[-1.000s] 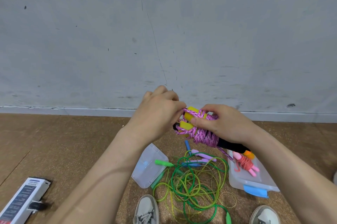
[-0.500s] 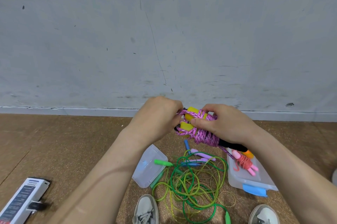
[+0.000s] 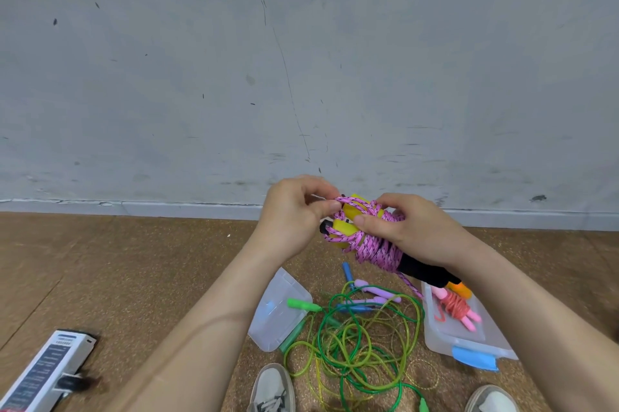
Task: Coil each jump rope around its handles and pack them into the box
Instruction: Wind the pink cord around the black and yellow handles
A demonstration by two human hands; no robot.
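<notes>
up close, my right hand [image 3: 415, 227] is clamped around the pink jump rope [image 3: 371, 240] coiled on its black and yellow handles [image 3: 345, 230], held above the floor. my left hand [image 3: 294, 210] pinches a loop of that rope between thumb and fingertips. below, the clear box [image 3: 465, 341] holds a coiled red rope [image 3: 456, 308]; its lid [image 3: 278, 311] lies beside a loose green and yellow tangle [image 3: 351, 338]. the printing on the white device [image 3: 47, 371] at lower left is too blurred to read. brown speckled floor [image 3: 134, 271], scuffed grey wall [image 3: 301, 60], my two shoes [image 3: 273, 390].
</notes>
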